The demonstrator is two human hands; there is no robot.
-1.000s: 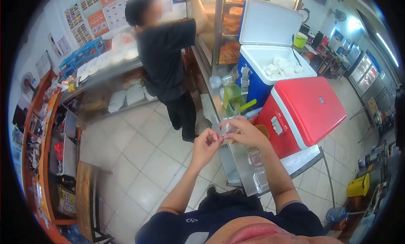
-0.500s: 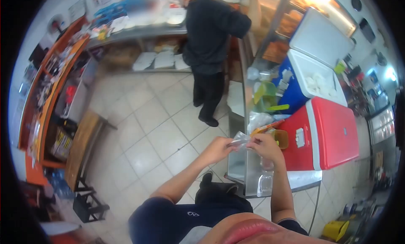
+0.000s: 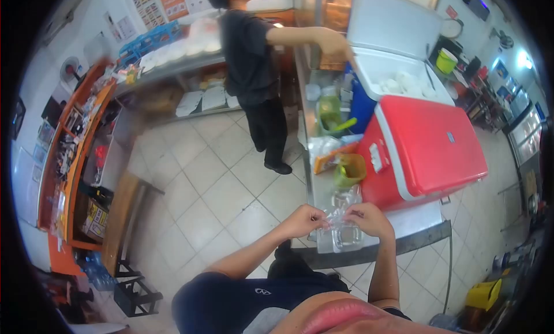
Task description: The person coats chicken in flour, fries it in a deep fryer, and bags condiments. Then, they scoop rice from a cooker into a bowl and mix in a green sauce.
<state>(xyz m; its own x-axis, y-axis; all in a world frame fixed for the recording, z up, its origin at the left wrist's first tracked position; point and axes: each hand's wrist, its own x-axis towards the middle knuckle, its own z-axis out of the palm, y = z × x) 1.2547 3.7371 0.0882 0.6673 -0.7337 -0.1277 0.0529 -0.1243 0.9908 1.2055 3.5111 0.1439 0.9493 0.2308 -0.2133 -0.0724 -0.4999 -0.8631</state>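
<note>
A small clear plastic bag (image 3: 336, 217) is stretched between my two hands over the near end of the metal counter. My left hand (image 3: 304, 221) pinches one side of it with closed fingers. On the other side, my right hand (image 3: 370, 220) grips the bag between thumb and fingers. Just beneath lies a clear plastic container (image 3: 348, 236), partly covered by the bag and hand. A yellow-green tub (image 3: 350, 170) stands beyond my hands, beside a red cooler (image 3: 427, 152) with its lid down.
Behind the red cooler, an open blue cooler (image 3: 360, 106) holds white bundles (image 3: 407, 83). A green container (image 3: 330, 112) stands beside it. A co-worker (image 3: 251, 63) in dark clothes stands ahead, one arm stretched toward the open cooler. A wooden bench (image 3: 122, 218) is at left.
My view has shifted, and my hands have moved slightly nearer me and apart, spreading the plastic bag. The co-worker now extends an arm toward the open cooler.
</note>
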